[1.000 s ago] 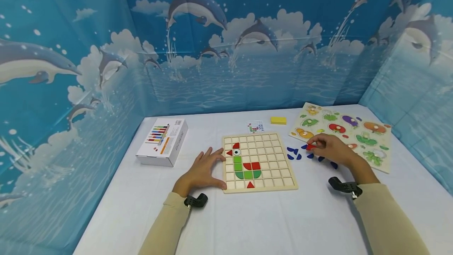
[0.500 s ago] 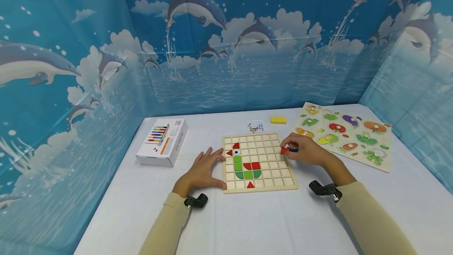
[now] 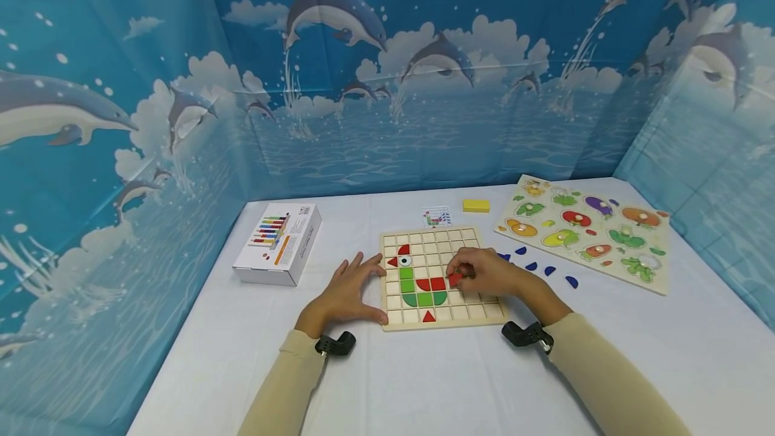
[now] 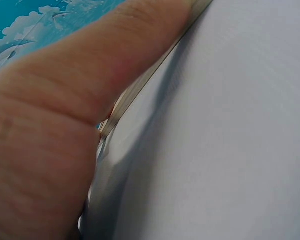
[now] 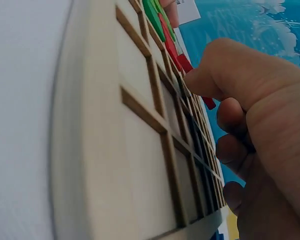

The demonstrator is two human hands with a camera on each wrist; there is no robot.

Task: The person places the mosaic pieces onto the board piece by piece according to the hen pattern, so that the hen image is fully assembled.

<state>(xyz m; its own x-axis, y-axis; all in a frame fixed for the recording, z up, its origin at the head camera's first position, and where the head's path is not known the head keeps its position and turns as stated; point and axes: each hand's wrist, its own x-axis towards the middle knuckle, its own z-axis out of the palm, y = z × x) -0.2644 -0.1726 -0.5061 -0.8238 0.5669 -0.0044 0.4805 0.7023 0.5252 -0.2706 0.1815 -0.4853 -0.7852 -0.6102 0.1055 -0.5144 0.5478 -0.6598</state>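
Note:
My right hand (image 3: 484,271) is over the wooden grid board (image 3: 469,313) and pinches a small red piece (image 3: 455,279) between thumb and fingertips, just right of a red square (image 3: 438,283) set in the grid. My left hand (image 3: 345,293) has its fingers spread at the board's left side, thumb by the near corner and index finger at the edge. In the left wrist view the thumb (image 4: 105,65) lies along the board's edge. Green pieces (image 3: 406,281), an eye tile (image 3: 405,261) and a red triangle (image 3: 428,316) sit in the grid.
Several dark blue pieces (image 3: 531,266) lie right of the board, partly behind my right hand. A vegetable knob puzzle (image 3: 581,237) is at the back right. A pattern card (image 3: 436,216) and a yellow block (image 3: 476,206) lie behind the board. A white box (image 3: 278,242) stands left.
My right hand has moved left from the blue pieces to the middle of the board, carrying the red piece. The left hand has stayed at the board's left edge.

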